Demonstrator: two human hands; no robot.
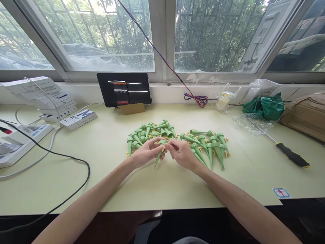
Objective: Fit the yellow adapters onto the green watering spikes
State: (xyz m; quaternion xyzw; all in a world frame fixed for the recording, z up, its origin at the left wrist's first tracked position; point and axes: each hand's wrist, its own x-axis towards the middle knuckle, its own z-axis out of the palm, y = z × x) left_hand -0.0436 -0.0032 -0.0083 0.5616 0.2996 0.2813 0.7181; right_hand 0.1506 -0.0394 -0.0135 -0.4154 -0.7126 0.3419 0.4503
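My left hand (pixel 149 151) is closed around a green plant watering spike (pixel 157 160), whose pointed end slants down toward the table's front. Against its side, near the cap, sits a small yellow valve piece (pixel 163 147), pinched between the thumb and finger of my right hand (pixel 181 153). How far the valve sits in the spike is hidden by my fingers. Just behind my left hand lies a pile of green spikes (pixel 148 130) with yellow pieces among them. A second pile of spikes (pixel 209 145), also with yellow bits, lies beside and beyond my right hand.
A tablet (pixel 124 89) showing a timer leans at the back. Stacked white boxes (pixel 50 95), a power strip (pixel 27 142) and cables (pixel 76 157) occupy the left. On the right are a screwdriver (pixel 291 155), a green bag (pixel 265 106) and a cardboard box (pixel 304 117).
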